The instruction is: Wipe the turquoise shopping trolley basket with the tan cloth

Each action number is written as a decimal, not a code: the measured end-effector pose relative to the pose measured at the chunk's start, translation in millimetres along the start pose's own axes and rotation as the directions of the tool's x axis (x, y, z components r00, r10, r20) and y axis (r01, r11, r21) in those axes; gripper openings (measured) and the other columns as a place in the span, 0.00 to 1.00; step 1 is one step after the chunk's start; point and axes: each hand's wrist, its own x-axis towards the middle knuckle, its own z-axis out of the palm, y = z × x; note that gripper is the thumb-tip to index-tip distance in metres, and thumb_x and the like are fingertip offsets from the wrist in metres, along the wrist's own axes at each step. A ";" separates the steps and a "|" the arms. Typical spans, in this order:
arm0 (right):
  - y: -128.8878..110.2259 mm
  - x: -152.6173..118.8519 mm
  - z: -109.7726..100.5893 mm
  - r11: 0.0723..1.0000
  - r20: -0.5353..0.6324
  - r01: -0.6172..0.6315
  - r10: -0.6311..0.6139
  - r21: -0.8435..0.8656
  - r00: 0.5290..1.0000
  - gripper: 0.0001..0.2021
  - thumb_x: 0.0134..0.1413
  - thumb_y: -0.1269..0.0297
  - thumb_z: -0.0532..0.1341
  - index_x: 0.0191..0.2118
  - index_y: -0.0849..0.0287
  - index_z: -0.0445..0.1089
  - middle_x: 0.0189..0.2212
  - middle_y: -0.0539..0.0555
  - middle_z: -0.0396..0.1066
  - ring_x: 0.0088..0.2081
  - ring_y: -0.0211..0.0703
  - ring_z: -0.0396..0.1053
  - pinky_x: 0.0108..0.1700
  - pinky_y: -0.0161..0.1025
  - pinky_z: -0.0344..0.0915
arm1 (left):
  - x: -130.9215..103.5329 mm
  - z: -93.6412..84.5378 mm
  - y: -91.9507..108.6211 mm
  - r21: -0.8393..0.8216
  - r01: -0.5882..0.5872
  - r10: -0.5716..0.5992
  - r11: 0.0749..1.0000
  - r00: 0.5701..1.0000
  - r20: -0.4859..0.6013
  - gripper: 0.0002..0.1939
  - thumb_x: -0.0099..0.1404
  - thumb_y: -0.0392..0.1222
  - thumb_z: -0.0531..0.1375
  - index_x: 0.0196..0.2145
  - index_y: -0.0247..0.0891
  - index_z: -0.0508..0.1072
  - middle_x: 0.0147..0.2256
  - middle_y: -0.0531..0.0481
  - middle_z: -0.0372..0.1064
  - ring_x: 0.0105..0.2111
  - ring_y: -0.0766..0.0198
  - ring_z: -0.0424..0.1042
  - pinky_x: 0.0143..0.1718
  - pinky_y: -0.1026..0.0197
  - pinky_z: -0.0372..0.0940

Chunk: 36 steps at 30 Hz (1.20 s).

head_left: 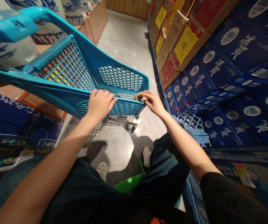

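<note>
A blue plastic shopping cart point(122, 68) stands crosswise in front of me, its push handle at the upper left. My left hand point(101, 104) is closed over the cart's near rim, thumb toward the right. Near the front corner of the same rim, my right hand point(151, 101) pinches a small beige cloth point(139, 97) against the edge. Most of the cloth is hidden under the fingers. Through its lattice walls the basket shows no goods that I can make out.
Blue boxes point(214, 63) are stacked on pallets at the right, with brown cartons point(168, 46) behind them. Large blue-and-white jars point(73, 12) stand at the upper left, above dark blue gift bags point(10, 124). Something green point(129, 183) lies between my legs.
</note>
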 end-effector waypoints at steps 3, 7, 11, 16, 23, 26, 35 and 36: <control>0.7 -0.1 -1.5 0.998 -0.013 -0.052 0.051 -0.048 0.999 0.24 0.60 0.75 0.57 0.56 0.56 0.83 0.59 0.61 0.81 0.60 0.56 0.79 0.67 0.55 0.75 | 0.0 1.9 -0.3 -0.014 0.002 -0.002 1.000 1.000 -0.015 0.18 0.84 0.49 0.54 0.52 0.40 0.82 0.46 0.37 0.81 0.51 0.39 0.75 0.58 0.38 0.64; -14.5 -5.4 11.5 1.000 0.014 0.028 -0.027 -0.005 1.000 0.24 0.64 0.75 0.57 0.59 0.53 0.81 0.63 0.60 0.79 0.66 0.56 0.76 0.70 0.56 0.73 | 1.1 0.4 1.8 0.010 0.002 -0.002 1.000 1.000 -0.005 0.19 0.85 0.50 0.53 0.52 0.40 0.81 0.45 0.37 0.81 0.51 0.39 0.75 0.58 0.38 0.65; -27.3 -8.0 25.0 0.995 0.003 0.089 -0.089 0.040 0.996 0.27 0.66 0.76 0.57 0.65 0.52 0.78 0.68 0.61 0.76 0.69 0.55 0.74 0.73 0.57 0.71 | 1.1 -2.0 2.7 0.028 -0.008 0.008 1.000 1.000 0.010 0.20 0.85 0.49 0.52 0.53 0.38 0.81 0.46 0.37 0.81 0.51 0.38 0.75 0.58 0.37 0.65; -20.1 0.5 14.5 0.997 0.027 0.072 -0.072 -0.001 0.997 0.25 0.64 0.75 0.57 0.61 0.54 0.81 0.62 0.61 0.79 0.64 0.55 0.77 0.68 0.54 0.75 | 0.1 0.5 1.2 -0.010 0.018 -0.018 1.000 1.000 0.008 0.19 0.84 0.49 0.54 0.53 0.39 0.82 0.46 0.37 0.81 0.51 0.38 0.75 0.59 0.37 0.64; -18.7 -1.5 17.7 0.999 -0.021 0.029 -0.029 -0.015 0.999 0.27 0.60 0.78 0.55 0.59 0.55 0.82 0.60 0.61 0.80 0.63 0.54 0.78 0.68 0.55 0.75 | 1.8 2.2 2.8 -0.036 0.037 -0.036 0.999 0.999 0.011 0.19 0.83 0.50 0.54 0.53 0.39 0.82 0.46 0.36 0.81 0.52 0.37 0.75 0.59 0.36 0.63; -25.1 -5.4 34.4 0.990 0.008 0.143 -0.143 0.017 0.990 0.29 0.64 0.77 0.56 0.65 0.52 0.78 0.68 0.60 0.76 0.70 0.52 0.73 0.73 0.57 0.71 | 1.9 0.9 3.3 -0.028 0.027 -0.027 0.999 1.000 0.009 0.20 0.84 0.50 0.53 0.53 0.39 0.82 0.47 0.35 0.81 0.52 0.37 0.74 0.59 0.36 0.63; -27.9 4.0 15.9 0.993 0.065 -0.008 0.016 -0.116 0.998 0.22 0.67 0.76 0.57 0.58 0.57 0.82 0.57 0.62 0.81 0.59 0.55 0.79 0.63 0.51 0.76 | 0.8 0.1 2.5 -0.011 0.014 -0.014 1.000 1.000 -0.009 0.19 0.84 0.50 0.53 0.52 0.40 0.82 0.46 0.37 0.81 0.51 0.39 0.75 0.58 0.37 0.65; -28.8 2.9 16.9 0.991 0.068 -0.020 0.029 -0.130 0.997 0.22 0.67 0.76 0.57 0.59 0.57 0.82 0.58 0.63 0.80 0.59 0.55 0.78 0.64 0.52 0.76 | 1.0 0.6 2.5 -0.022 0.016 -0.017 1.000 1.000 -0.013 0.19 0.83 0.50 0.53 0.52 0.41 0.82 0.46 0.37 0.81 0.51 0.38 0.75 0.58 0.36 0.64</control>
